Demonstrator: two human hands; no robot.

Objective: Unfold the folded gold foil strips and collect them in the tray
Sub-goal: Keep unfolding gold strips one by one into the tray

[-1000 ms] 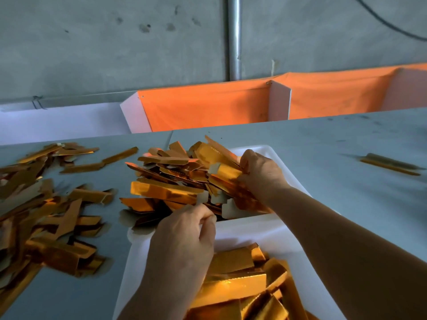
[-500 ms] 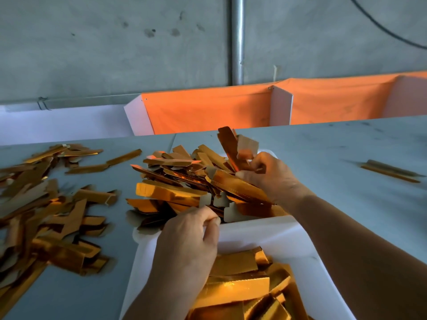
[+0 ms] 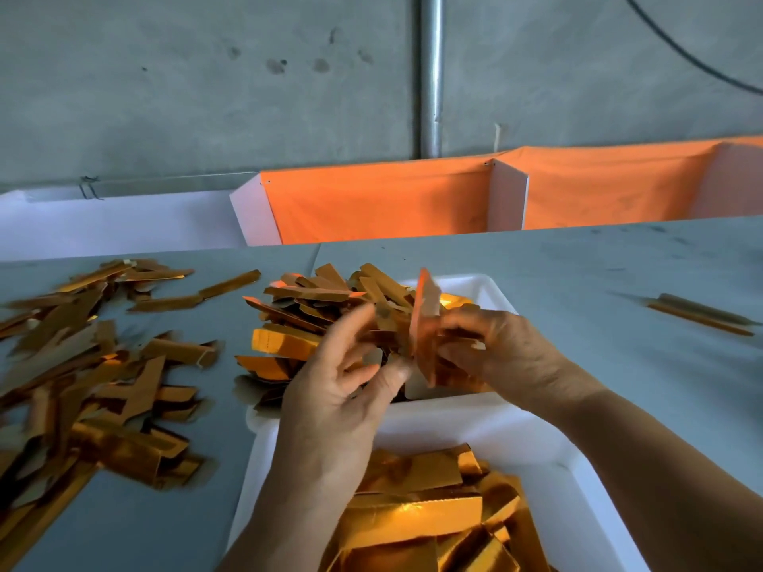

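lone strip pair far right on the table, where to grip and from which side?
Pinch the strip pair across its narrow width near mid-length, coming straight down. It lies flat on the table with bare surface around it, so the long edges look free; ends give less control.

Strip heap (image 3: pixel 78 373) left of tray (image 3: pixel 549 460); strips (image 3: pixel 417 513) in tray.

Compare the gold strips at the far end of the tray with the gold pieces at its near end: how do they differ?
The far strips are narrow and heaped crisscross, spilling over the tray's left rim; the near pieces look wider and lie flatter inside it. The far strips show dull backs among the gold; the near pieces show mostly bright, shiny faces. Both are gold foil.
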